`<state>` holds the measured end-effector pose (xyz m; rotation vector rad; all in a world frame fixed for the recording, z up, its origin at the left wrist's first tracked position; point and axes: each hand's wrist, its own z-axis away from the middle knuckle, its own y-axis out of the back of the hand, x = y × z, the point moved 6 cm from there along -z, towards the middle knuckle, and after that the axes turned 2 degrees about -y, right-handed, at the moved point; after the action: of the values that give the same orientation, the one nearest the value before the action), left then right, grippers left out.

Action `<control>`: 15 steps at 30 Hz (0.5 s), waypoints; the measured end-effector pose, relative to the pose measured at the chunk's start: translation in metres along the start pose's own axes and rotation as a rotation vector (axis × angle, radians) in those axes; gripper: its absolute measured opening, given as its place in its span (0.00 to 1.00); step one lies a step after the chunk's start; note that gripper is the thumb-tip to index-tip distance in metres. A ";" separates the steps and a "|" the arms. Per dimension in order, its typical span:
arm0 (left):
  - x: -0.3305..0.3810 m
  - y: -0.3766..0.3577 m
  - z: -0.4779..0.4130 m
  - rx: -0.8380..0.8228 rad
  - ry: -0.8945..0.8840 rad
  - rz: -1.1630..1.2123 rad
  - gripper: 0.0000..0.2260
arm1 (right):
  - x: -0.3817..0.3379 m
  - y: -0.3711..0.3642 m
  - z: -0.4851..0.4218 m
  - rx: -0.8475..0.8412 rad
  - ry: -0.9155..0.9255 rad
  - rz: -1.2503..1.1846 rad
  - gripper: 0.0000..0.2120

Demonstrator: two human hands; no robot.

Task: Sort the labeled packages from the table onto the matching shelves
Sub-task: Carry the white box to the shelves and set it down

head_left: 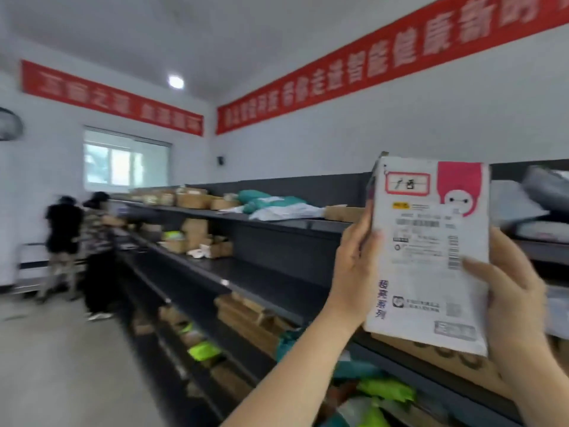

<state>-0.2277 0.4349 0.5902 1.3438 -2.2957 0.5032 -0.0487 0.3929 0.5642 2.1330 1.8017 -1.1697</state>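
Two hands: left hand (354, 266) and right hand (514, 300) both grip the package (429, 257), left on its left edge, right on its lower right edge with the thumb across the front.
Package position: held upright in the air in front of the shelves (277, 223), label side toward the camera, touching no shelf.
Step in hand: by my reading, checking the label to pick the matching shelf; placement not yet done.
How to do it well: keep the package square and still so the red-bordered tag (407, 183) near its top left reads clearly; match that handwritten mark to a shelf marker before moving. No shelf markers are legible from here, so the right section cannot be told.
Grip advice: the right thumb sits just below the barcode block; keep fingers off the tag and the printed label.
Package material: white, flat, rectangular, looks like a thin carton or stiff mailer; top left corner is scuffed and slightly torn.
Package print: pink cartoon panel at top right, grey shipping label in the middle, purple characters down the left edge.
Shelves: long dark, matte tiers running away from the package toward the window (126, 161).
Shelf contents: brown cardboard boxes (191, 200) and teal and white soft poly bags (271, 201) on the upper tier left of the package; bright green bags (204, 351) on a low tier below and left of it.
Handling judgement: light and rigid enough to slide flat onto a shelf; soft bags nearby may slump under it.
Beyond: two people (83, 241) stand at the far end of the shelves; red banners (369, 66) hang above.
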 end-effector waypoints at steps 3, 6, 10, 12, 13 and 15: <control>0.026 0.094 0.010 0.119 0.013 -0.080 0.17 | 0.038 -0.101 0.018 -0.175 -0.044 -0.068 0.23; 0.063 0.168 0.025 0.186 -0.015 -0.225 0.17 | 0.060 -0.185 0.044 -0.304 -0.098 -0.212 0.21; 0.108 0.253 0.049 0.320 -0.004 -0.366 0.17 | 0.077 -0.283 0.084 -0.427 -0.160 -0.341 0.21; 0.129 0.290 0.060 0.377 -0.007 -0.423 0.18 | 0.083 -0.326 0.100 -0.467 -0.161 -0.378 0.22; 0.137 0.308 0.065 0.405 -0.014 -0.444 0.19 | 0.085 -0.347 0.108 -0.489 -0.162 -0.394 0.23; 0.153 0.343 0.075 0.464 -0.036 -0.483 0.19 | 0.091 -0.386 0.123 -0.537 -0.181 -0.420 0.26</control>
<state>-0.6105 0.4454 0.5773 2.0615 -1.8381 0.8775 -0.4472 0.5091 0.5690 1.3575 2.2187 -0.7779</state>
